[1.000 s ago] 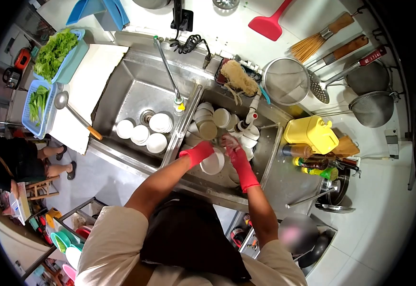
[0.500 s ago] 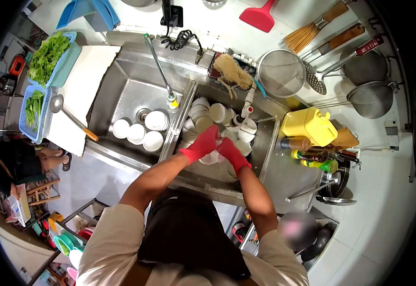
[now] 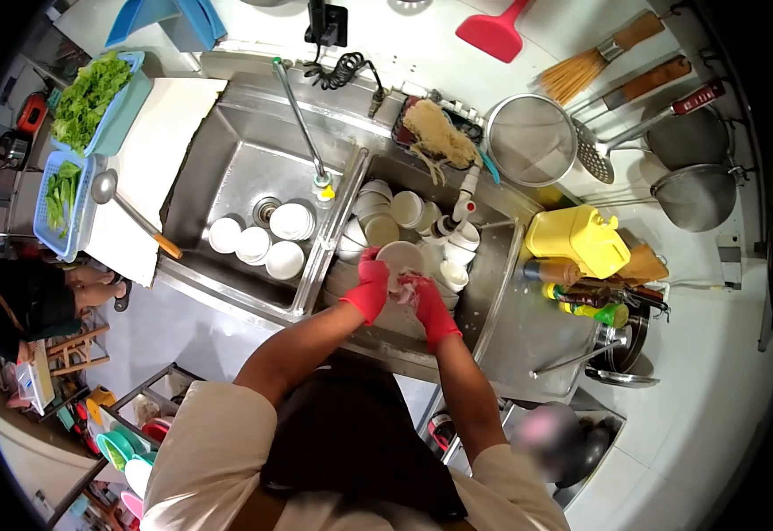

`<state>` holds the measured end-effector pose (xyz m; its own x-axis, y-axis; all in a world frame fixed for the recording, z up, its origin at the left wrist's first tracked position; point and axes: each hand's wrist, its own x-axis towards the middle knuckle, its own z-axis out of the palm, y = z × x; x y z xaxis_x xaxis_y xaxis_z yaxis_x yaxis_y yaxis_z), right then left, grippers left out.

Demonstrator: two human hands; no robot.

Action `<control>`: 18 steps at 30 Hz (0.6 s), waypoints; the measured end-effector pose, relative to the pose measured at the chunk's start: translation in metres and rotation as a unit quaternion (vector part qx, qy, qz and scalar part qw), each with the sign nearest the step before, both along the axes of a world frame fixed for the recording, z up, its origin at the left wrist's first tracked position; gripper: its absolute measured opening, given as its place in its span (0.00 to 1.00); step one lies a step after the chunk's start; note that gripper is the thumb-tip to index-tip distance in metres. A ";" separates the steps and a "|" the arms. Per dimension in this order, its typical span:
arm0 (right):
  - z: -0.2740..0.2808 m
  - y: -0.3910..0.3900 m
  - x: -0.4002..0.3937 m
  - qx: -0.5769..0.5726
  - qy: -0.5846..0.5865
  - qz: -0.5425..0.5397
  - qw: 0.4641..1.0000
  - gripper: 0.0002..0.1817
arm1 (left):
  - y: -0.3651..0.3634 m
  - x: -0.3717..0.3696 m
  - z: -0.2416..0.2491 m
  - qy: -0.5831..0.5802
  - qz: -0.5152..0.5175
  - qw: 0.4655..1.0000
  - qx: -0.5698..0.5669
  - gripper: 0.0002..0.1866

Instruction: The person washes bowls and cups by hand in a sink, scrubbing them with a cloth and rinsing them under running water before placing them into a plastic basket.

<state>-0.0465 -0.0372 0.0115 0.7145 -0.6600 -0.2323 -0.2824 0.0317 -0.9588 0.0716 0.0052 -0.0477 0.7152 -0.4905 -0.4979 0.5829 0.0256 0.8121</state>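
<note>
Over the right sink basin (image 3: 515,257), my left hand (image 3: 370,288) in a red rubber glove is closed on the left edge of a white bowl (image 3: 400,256), its open side turned up. My right hand (image 3: 432,310), gloved alike, presses a whitish, wet-looking cloth (image 3: 407,288) against the bowl's near side; its exact kind is hard to make out. Around both hands lie several stacked white bowls (image 3: 407,209) in the same basin. To the left, smaller groups of white bowls (image 3: 292,221) sit in the other basin (image 3: 249,168) near its drain.
A thin faucet (image 3: 298,119) reaches over the divider. Beyond the right basin are a loofah-like scrubber (image 3: 435,133) and a strainer (image 3: 531,140). A yellow jug (image 3: 577,241) stands to the right. Baskets of greens (image 3: 90,102) and a ladle (image 3: 134,215) lie left. A person (image 3: 23,301) sits farther left.
My hands have moved slightly apart. The bowl between them now shows its open inside, and the cloth at my right hand is more visible. The view has shifted a little.
</note>
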 end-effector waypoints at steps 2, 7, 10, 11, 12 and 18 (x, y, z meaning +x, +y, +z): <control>-0.005 0.008 0.004 0.210 -0.034 -0.159 0.964 0.10 | -0.006 0.003 0.011 -0.031 -0.072 0.995 0.053 0.20; -0.015 0.004 -0.001 0.137 -0.021 -0.174 0.975 0.09 | -0.025 0.040 0.050 -0.164 -0.257 0.952 -0.003 0.19; -0.004 0.005 -0.008 0.206 -0.033 -0.070 0.975 0.11 | -0.021 0.056 0.081 -0.192 -0.457 0.864 -0.092 0.20; 0.031 0.010 0.007 0.314 -0.082 -0.190 0.927 0.09 | -0.027 0.058 0.087 -0.149 -0.467 0.859 -0.145 0.21; 0.069 0.016 0.023 0.394 -0.144 -0.317 0.851 0.08 | -0.026 0.046 0.086 -0.152 -0.462 0.862 -0.143 0.21; -0.047 -0.004 -0.008 0.130 0.013 -0.125 0.983 0.07 | 0.002 0.019 0.073 0.005 -0.170 0.985 0.032 0.21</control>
<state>-0.0542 -0.0415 -0.0353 0.5297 -0.7296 -0.4326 -0.2582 0.3471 -0.9016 0.0903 0.0071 0.0254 0.5098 -0.6688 -0.5411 0.5562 -0.2237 0.8004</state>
